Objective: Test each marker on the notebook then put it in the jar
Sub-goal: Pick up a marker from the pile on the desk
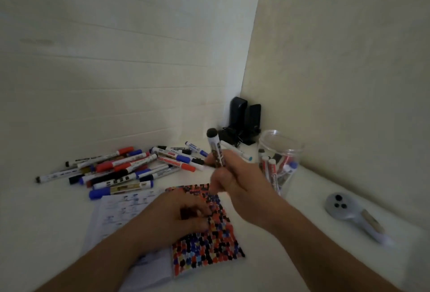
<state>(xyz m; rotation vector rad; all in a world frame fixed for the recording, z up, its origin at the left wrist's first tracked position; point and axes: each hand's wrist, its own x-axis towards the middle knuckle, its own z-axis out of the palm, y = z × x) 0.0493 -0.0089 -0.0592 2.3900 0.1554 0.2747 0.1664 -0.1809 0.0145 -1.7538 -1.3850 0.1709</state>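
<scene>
No legible text. Printed labels on the marker point(217, 152) barrels and small print on the notebook point(121, 210) left page show only as blur; nothing can be read.

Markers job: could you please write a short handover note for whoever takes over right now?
Right hand grips a marker upright, tip down at the notebook.
Left hand rests flat on the notebook, holding it still.
Jar stands right of the notebook with several markers inside: those are done.
Pile of markers lies on the table behind the notebook: still to test.
Next, probably: finish this mark, then put the marker in the jar.
</scene>
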